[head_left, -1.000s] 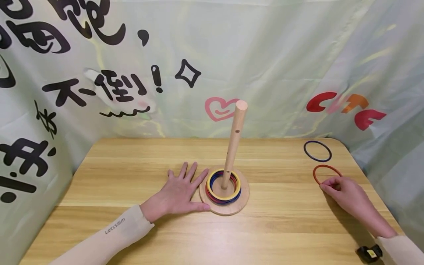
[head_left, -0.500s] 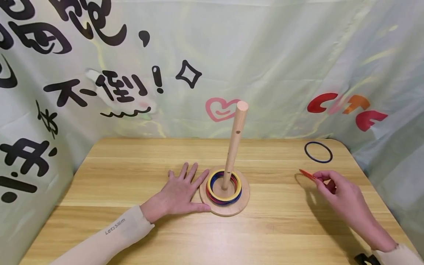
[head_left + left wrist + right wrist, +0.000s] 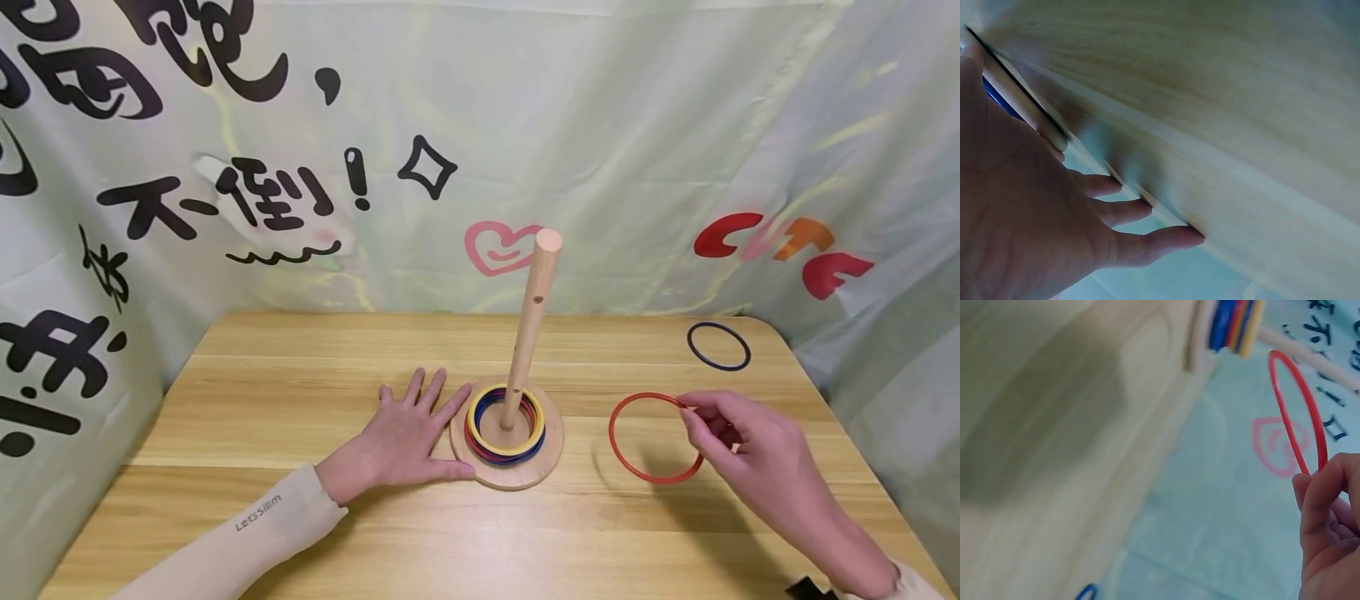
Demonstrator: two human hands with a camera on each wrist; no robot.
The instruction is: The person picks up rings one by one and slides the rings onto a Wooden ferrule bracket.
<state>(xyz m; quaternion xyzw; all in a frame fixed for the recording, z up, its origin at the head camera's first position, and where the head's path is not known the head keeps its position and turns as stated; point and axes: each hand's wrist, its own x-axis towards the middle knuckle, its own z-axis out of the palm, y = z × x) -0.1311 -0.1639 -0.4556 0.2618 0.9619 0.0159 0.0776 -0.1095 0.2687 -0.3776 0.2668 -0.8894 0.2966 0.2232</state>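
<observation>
A wooden peg stands upright on a round wooden base in the middle of the table. Around its foot lies a stack of rings, with a yellow ring on top and red and blue ones below. My left hand rests on the table with fingers spread, its thumb and forefinger touching the base's left edge. Between thumb and fingertips, my right hand pinches a red ring by its edge, raised off the table to the right of the base. The right wrist view shows that red ring edge-on.
A single dark blue ring lies flat near the table's far right corner. Behind the wooden table hangs a pale printed cloth, which also closes in the left and right sides. A black object is partly visible by the right wrist.
My right hand has lifted the red ring off the table and carried it left towards the peg. The ring has turned in the fingers. My left hand has stayed in place.
</observation>
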